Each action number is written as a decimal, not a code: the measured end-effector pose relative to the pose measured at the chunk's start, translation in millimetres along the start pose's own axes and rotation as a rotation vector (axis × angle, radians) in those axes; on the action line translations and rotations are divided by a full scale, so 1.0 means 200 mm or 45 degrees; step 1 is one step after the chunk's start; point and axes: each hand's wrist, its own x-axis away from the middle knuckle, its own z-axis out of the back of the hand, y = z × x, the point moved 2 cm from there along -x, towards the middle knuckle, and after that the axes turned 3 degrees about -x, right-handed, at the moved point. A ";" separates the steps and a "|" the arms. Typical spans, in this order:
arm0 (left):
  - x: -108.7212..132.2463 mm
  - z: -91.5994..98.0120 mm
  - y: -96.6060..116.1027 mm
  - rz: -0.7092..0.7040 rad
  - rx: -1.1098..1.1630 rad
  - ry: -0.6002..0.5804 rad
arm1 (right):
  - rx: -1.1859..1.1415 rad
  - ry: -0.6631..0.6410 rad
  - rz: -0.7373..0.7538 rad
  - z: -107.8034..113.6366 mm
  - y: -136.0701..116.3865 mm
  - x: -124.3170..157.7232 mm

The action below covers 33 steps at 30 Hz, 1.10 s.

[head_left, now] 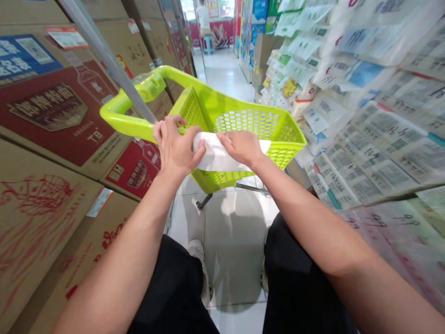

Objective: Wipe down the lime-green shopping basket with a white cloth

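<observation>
A white wipe [217,160] lies over the near rim of a lime-green shopping cart [239,104] and hangs down its outer side. My left hand [177,146] is on that rim, fingers curled over the edge, with its thumb and forefinger at the wipe's left end. On the wipe's right part, my right hand [243,146] presses with its thumb on top and its other fingers folded at the rim. The cart's basket has perforated walls and a looped handle [121,116] at the left. What lies beneath the wipe is hidden.
Stacked cardboard boxes [38,181] line the left side, close to the cart handle. A grey metal pole [107,58] slants down behind the handle. Hanging white packages [378,134] fill the right side. Far down the aisle, a person [203,18] is by a blue stool [208,42].
</observation>
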 end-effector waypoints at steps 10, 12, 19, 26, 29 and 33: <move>-0.04 -0.05 0.05 0.062 0.070 -0.012 | 0.142 -0.034 -0.214 0.06 0.26 0.03; -0.04 -0.05 0.08 0.041 0.062 -0.015 | 0.126 0.017 -0.137 0.05 0.20 0.03; -0.03 -0.04 0.11 -0.029 0.028 0.036 | 0.019 0.091 -0.054 0.01 -0.03 -0.01; -0.01 -0.02 0.08 -0.036 0.016 0.029 | 0.057 0.022 -0.142 0.02 0.11 0.01; -0.01 -0.02 0.10 0.002 0.024 -0.013 | 0.104 -0.010 -0.209 0.03 0.21 0.03; -0.02 -0.01 0.14 0.015 0.031 -0.056 | 0.113 -0.017 -0.267 0.06 0.29 0.04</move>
